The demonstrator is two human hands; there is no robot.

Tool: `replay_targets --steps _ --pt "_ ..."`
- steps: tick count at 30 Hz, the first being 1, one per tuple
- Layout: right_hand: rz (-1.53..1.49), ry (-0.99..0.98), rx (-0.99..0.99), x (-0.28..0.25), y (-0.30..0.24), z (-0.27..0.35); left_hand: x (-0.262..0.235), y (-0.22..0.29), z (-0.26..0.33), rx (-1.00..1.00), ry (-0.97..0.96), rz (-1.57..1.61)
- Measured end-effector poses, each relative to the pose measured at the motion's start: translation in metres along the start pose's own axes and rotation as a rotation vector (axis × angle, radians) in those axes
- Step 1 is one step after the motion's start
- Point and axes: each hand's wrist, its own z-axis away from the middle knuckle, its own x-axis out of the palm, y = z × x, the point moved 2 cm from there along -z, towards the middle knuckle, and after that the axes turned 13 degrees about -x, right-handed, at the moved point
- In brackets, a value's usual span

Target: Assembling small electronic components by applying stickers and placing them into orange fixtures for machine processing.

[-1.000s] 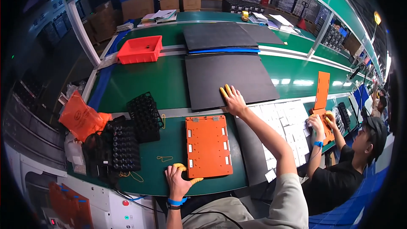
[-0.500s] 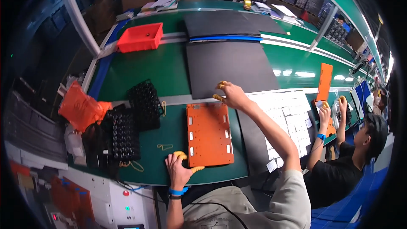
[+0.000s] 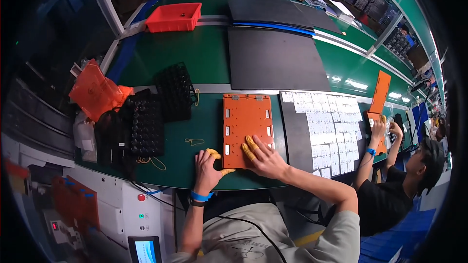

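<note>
**Both hands on the orange plate, near edge**

Orange plate (image 3: pixel 247 126) is lying flat on the green counter (image 3: pixel 200 58), just in front of the person. Right hand (image 3: pixel 263 158) is resting on the plate's near right corner, grip released, fingers spread flat, yellow finger cots showing. Left hand (image 3: pixel 208 164) is sitting on the counter at the plate's near left corner, fingers loosely curled, thumb touching the plate edge, not grasping anything. Black trays (image 3: pixel 146 117) are lying to the left, an orange bag (image 3: pixel 95 90) beyond them. Sheet of white labels (image 3: pixel 324 126) is lying just right of the plate. Dark mat (image 3: pixel 275 58) is lying behind. A co-worker on the right is handling another orange plate (image 3: pixel 380 91).
</note>
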Motion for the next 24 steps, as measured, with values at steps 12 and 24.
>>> replay_targets --steps 12,24 --pt "-0.449 0.655 0.546 -0.153 0.186 -0.097 -0.01 -0.003 0.006 0.02 0.031 -0.026" --pt "-0.912 0.731 0.774 0.059 0.28 -0.085 -0.025 0.004 0.013 -0.065 -0.174 0.031"
